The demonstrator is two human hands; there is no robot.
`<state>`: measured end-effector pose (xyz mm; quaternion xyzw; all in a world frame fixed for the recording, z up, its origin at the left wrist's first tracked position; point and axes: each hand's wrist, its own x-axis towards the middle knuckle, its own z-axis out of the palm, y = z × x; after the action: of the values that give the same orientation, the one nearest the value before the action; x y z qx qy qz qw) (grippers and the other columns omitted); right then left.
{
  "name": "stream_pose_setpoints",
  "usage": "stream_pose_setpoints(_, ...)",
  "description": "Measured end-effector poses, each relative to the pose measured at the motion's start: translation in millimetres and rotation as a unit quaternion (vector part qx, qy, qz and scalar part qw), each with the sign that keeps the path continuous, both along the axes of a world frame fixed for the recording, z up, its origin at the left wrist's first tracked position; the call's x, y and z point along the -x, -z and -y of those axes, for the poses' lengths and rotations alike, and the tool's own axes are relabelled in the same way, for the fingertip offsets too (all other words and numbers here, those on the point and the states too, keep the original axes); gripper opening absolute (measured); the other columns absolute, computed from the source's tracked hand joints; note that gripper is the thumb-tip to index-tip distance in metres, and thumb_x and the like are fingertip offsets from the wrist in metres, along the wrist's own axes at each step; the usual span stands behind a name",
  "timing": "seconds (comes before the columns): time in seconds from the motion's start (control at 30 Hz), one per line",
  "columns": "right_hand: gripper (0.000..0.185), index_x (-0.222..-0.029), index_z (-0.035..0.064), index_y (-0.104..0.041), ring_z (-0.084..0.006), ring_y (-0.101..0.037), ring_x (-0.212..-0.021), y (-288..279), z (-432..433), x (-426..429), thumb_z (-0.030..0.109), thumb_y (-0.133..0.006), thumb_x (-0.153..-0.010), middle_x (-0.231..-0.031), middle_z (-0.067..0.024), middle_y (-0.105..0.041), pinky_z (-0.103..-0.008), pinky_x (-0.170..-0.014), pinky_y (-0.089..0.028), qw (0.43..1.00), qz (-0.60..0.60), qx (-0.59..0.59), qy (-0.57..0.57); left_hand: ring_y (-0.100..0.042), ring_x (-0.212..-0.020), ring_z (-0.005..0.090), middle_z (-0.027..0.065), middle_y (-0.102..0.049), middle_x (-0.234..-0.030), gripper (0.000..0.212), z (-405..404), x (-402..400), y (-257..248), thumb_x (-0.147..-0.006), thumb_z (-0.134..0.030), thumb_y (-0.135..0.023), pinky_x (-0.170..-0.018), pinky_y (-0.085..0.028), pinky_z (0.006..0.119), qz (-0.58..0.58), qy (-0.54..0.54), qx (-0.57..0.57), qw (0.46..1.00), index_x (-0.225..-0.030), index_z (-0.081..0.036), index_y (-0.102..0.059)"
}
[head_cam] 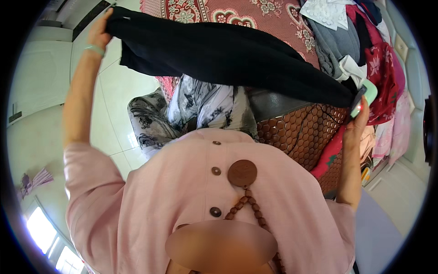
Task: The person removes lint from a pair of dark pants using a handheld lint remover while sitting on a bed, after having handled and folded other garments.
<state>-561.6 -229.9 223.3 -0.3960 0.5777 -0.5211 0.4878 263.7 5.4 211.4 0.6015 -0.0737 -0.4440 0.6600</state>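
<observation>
My left hand (100,30) is raised at the upper left, its fingers closed on one end of a long black cloth garment (212,51). The garment stretches across in front of me and over my lap, sagging a little in the middle. On the right, my right hand (359,116) grips a mint-green handheld appliance (370,89) with a lit red light. Its dark face lies against the other end of the garment. Exactly what kind of appliance it is, I cannot tell.
A red patterned bedspread (236,10) lies beyond the garment. Piled clothes, including grey trousers (337,42) and a red patterned garment (381,78), are at the right. A black cord (301,126) crosses the brown tiled mat (291,133). Pale floor tiles (113,89) show at left.
</observation>
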Motion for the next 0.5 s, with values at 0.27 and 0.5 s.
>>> stream_pose_setpoints(0.27, 0.029, -0.114, 0.0033, -0.065, -0.0159, -0.067, -0.081, -86, 48, 44, 0.022, -0.068, -0.092, -0.096, -0.0042, -0.068, -0.0291, -0.073, -0.057, 0.997, -0.041, 0.054, -0.031, -0.070, -0.101, 0.0192, 0.0108, -0.072, -0.111, 0.037, -62, 118, -149, -0.095, -0.024, -0.070, -0.094, -0.055, 0.031, 0.053, 0.050, -0.005, 0.997, -0.121, 0.001, -0.065)
stream_pose_setpoints(0.5, 0.040, -0.098, 0.0045, -0.066, -0.0108, -0.054, -0.067, 59, 10, 80, 0.038, -0.080, -0.080, -0.080, 0.0003, -0.060, -0.0289, -0.059, -0.044, 0.924, -0.354, -0.084, -0.122, -0.066, -0.095, 0.0134, 0.0043, -0.069, -0.105, 0.033, -109, 187, 19, -0.098, -0.037, -0.066, -0.083, -0.050, 0.029, 0.062, -0.067, -0.226, 0.970, -0.112, -0.008, -0.066)
